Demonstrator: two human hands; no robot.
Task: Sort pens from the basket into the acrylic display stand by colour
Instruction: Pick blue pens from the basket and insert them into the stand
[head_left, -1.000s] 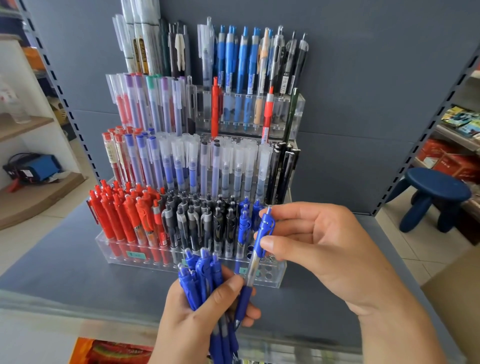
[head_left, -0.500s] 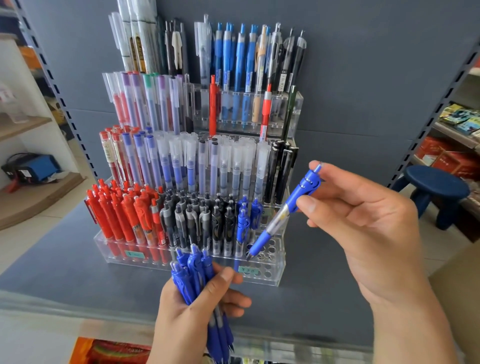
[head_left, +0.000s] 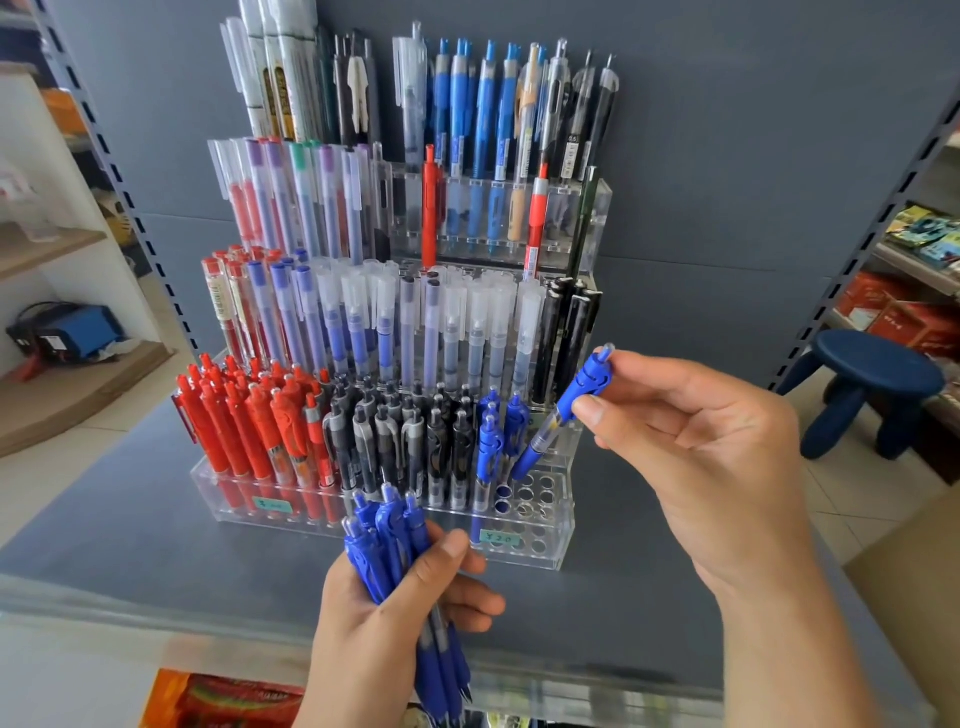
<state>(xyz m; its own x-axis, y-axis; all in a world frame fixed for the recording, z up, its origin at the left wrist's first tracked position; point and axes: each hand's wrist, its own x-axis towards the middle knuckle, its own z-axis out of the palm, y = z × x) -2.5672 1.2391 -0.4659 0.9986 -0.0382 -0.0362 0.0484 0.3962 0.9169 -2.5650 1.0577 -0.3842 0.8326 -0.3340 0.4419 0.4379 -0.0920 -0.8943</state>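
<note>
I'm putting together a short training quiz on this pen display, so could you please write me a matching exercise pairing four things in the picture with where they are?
Things:
1. single blue pen
2. bundle of blue pens
3. red pens
4. black pens

Places:
A. left end of the stand's front row
B. pinched in the right hand, tip at the front row holes
C. middle of the front row
D. gripped in the left hand

Pairs: 1-B, 2-D, 3-A, 4-C
</note>
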